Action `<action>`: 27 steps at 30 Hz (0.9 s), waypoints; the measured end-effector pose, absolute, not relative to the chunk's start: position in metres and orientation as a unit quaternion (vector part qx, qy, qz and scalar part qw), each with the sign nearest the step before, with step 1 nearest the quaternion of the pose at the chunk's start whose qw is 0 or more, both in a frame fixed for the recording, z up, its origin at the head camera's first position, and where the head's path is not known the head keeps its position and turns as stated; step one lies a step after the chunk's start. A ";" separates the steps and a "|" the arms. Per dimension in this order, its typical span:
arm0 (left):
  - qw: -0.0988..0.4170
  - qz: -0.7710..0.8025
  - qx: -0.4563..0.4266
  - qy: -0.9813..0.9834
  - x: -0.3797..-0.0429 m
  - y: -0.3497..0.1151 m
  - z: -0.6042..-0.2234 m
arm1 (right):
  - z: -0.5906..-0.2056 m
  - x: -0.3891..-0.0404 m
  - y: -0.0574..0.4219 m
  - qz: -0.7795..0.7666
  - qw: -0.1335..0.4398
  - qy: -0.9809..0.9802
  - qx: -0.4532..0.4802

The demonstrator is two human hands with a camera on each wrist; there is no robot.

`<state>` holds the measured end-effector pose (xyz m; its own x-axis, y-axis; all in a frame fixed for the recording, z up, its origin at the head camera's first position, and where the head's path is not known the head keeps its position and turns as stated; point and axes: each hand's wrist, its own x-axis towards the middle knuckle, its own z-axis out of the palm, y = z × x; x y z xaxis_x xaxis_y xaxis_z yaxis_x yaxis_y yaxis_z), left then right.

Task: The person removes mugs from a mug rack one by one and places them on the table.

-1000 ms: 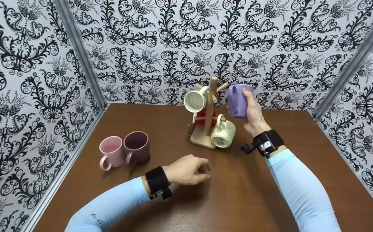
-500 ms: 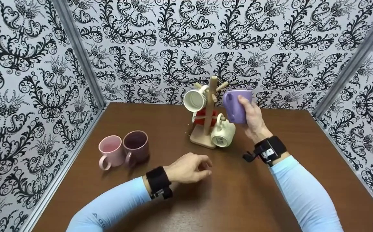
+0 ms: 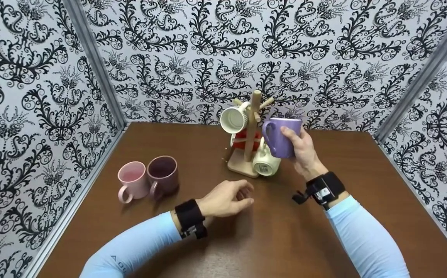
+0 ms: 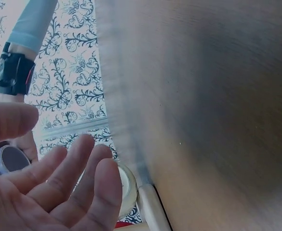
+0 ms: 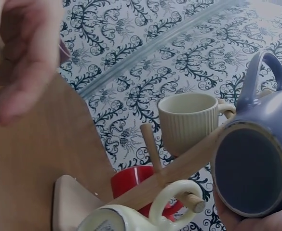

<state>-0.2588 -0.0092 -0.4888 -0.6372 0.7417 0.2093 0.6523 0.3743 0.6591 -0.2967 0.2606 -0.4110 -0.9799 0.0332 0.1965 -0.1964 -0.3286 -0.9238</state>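
"Purple mug [image 3: 278,142], where is it?"
"Gripped in the right hand [image 3: 305,151], beside the wooden mug tree [image 3: 252,131]."
"And the left hand [image 3: 223,199]?"
"Fingers loosely bent, above the worktop [image 3: 285,235], well apart from the pink mug [image 3: 137,188]."

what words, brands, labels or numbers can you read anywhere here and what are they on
"AOU" or "AQU", middle letter unclear: on the light blue left sleeve.
Dark mark under the lower cream mug on the wooden stand: too small and blurred to read.
Pale patch on the right wrist strap: nothing legible.
Purple mug in the right hand: no text shows.
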 end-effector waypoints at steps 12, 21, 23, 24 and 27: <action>0.074 0.437 0.354 0.823 -0.258 -0.011 -0.486 | -0.428 -0.286 0.247 0.810 0.108 -0.570 0.083; 0.071 0.479 0.340 0.806 -0.260 -0.015 -0.480 | -0.439 -0.277 0.238 0.792 0.122 -0.590 0.100; 0.072 0.496 0.336 0.797 -0.261 -0.015 -0.478 | -0.440 -0.275 0.237 0.784 0.129 -0.600 0.092; 0.073 0.505 0.335 0.792 -0.261 -0.015 -0.477 | -0.441 -0.273 0.236 0.780 0.134 -0.605 0.088; 0.074 0.526 0.329 0.781 -0.263 -0.016 -0.475 | -0.444 -0.270 0.234 0.772 0.140 -0.614 0.086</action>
<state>-0.2626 -0.0157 -0.4748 -0.7725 0.5918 0.2304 0.4359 0.2301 0.8701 -0.2697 0.2342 -0.4437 -0.9462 0.1101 0.3041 -0.3212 -0.2079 -0.9239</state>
